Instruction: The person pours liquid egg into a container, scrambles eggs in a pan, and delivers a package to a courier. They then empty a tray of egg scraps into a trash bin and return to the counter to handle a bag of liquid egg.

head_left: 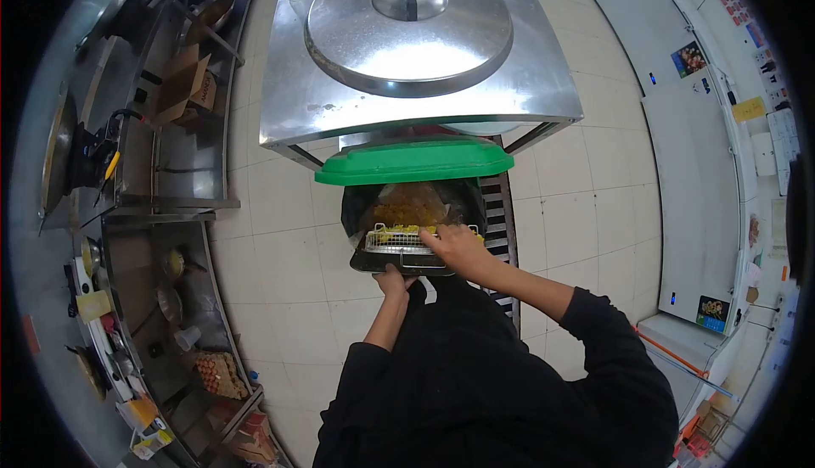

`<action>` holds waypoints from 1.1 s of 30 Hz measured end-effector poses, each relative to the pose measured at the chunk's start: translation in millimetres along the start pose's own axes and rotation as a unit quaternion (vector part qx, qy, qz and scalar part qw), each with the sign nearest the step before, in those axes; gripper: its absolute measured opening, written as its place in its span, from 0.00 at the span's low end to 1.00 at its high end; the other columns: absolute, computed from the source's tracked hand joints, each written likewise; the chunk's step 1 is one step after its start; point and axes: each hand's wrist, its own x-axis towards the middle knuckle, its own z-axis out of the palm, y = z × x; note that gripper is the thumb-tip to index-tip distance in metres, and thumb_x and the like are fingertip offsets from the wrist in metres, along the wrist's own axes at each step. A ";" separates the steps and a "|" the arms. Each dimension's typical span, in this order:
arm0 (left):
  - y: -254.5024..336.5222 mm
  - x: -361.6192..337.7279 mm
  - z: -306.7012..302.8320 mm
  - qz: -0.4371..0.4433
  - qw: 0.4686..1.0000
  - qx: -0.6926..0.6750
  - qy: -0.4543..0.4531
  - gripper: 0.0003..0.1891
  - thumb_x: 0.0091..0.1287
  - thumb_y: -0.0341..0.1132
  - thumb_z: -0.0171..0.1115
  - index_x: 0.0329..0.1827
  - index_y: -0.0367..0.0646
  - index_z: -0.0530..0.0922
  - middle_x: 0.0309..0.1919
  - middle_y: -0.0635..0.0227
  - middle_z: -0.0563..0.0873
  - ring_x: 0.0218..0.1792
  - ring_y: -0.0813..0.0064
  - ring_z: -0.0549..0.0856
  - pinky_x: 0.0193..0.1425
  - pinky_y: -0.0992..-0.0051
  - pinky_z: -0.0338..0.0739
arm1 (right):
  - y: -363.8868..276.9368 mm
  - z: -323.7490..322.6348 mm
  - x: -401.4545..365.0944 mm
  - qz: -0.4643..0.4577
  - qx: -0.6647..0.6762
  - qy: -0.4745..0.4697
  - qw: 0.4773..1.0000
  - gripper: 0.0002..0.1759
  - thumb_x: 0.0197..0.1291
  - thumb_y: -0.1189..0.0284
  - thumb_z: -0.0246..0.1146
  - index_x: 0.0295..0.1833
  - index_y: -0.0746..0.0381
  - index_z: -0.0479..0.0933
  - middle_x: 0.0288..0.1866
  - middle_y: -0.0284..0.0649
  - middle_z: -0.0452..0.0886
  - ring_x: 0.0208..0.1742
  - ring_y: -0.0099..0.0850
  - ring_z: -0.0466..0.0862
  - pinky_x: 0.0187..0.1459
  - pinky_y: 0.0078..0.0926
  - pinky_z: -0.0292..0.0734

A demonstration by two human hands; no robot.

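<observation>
A dark bin point(350, 213) stands below the steel table, its green lid point(416, 163) tilted up at the back. Yellow scraps and clear plastic show inside. Over the bin's near edge is a dark tray point(373, 262) with a wire basket point(397, 241) on it. My left hand point(393, 280) holds the tray's near edge from below, its fingers partly hidden. My right hand point(457, 247) lies over the basket's right side, its fingers bent onto the rim.
A steel table point(543, 99) with a large round lid point(407, 39) stands ahead. Steel shelves point(170, 205) hold a cardboard box point(188, 86) and egg trays point(219, 375) at left. White cabinets point(688, 162) line the right side. A floor grate point(499, 205) runs beside the bin.
</observation>
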 end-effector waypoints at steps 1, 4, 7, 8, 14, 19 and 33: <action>1.3 -0.4 -0.3 -0.005 1.000 0.004 0.007 0.15 0.60 0.29 0.34 0.50 0.44 0.49 0.46 0.53 0.64 0.41 0.58 0.75 0.30 0.62 0.79 | 1.0 7.8 0.7 0.006 0.005 0.004 1.000 0.19 0.42 0.76 0.52 0.44 0.61 0.61 0.25 0.43 0.71 0.25 0.37 0.74 0.26 0.31 0.69; 2.4 -6.1 -2.3 -0.010 1.000 0.002 0.013 0.16 0.59 0.27 0.35 0.50 0.43 0.48 0.47 0.51 0.63 0.40 0.57 0.75 0.30 0.62 0.80 | 12.1 32.8 6.4 0.014 0.023 0.027 0.999 0.17 0.41 0.76 0.52 0.42 0.61 0.62 0.24 0.43 0.71 0.24 0.37 0.75 0.25 0.30 0.69; 0.7 -3.7 -6.3 -0.017 1.000 0.010 0.017 0.17 0.58 0.27 0.37 0.50 0.44 0.48 0.47 0.51 0.64 0.39 0.58 0.76 0.29 0.61 0.79 | 21.1 50.4 14.7 -0.002 0.043 0.096 0.994 0.16 0.40 0.77 0.53 0.39 0.62 0.63 0.22 0.46 0.70 0.21 0.40 0.75 0.22 0.32 0.70; 2.2 -5.0 -5.6 -0.022 0.999 -0.001 0.023 0.18 0.57 0.27 0.38 0.50 0.44 0.48 0.46 0.52 0.64 0.39 0.58 0.76 0.29 0.61 0.79 | 24.4 59.9 13.8 -0.001 0.044 0.098 0.994 0.16 0.40 0.77 0.53 0.39 0.62 0.63 0.22 0.46 0.70 0.21 0.40 0.75 0.22 0.32 0.70; 0.5 -8.5 -3.2 -0.033 0.999 -0.003 0.029 0.18 0.56 0.28 0.38 0.50 0.44 0.48 0.46 0.53 0.64 0.37 0.55 0.77 0.30 0.60 0.79 | 35.6 40.8 17.4 -0.037 0.059 0.084 0.994 0.19 0.38 0.78 0.54 0.41 0.62 0.62 0.24 0.48 0.72 0.24 0.42 0.76 0.25 0.33 0.72; -4.5 1.6 -0.2 -0.043 0.998 -0.036 0.043 0.17 0.57 0.29 0.38 0.49 0.43 0.49 0.46 0.54 0.63 0.35 0.54 0.77 0.31 0.59 0.79 | 27.7 -11.5 27.9 0.009 0.050 -0.030 0.998 0.22 0.37 0.78 0.55 0.44 0.62 0.62 0.26 0.46 0.72 0.27 0.41 0.76 0.27 0.33 0.72; -5.4 -4.5 -1.8 -0.071 0.997 -0.041 -0.005 0.21 0.53 0.25 0.37 0.51 0.44 0.47 0.46 0.55 0.63 0.40 0.56 0.75 0.34 0.59 0.78 | 19.4 -0.3 24.8 0.001 0.065 0.051 0.997 0.21 0.37 0.78 0.56 0.42 0.63 0.62 0.25 0.47 0.72 0.25 0.41 0.76 0.25 0.32 0.72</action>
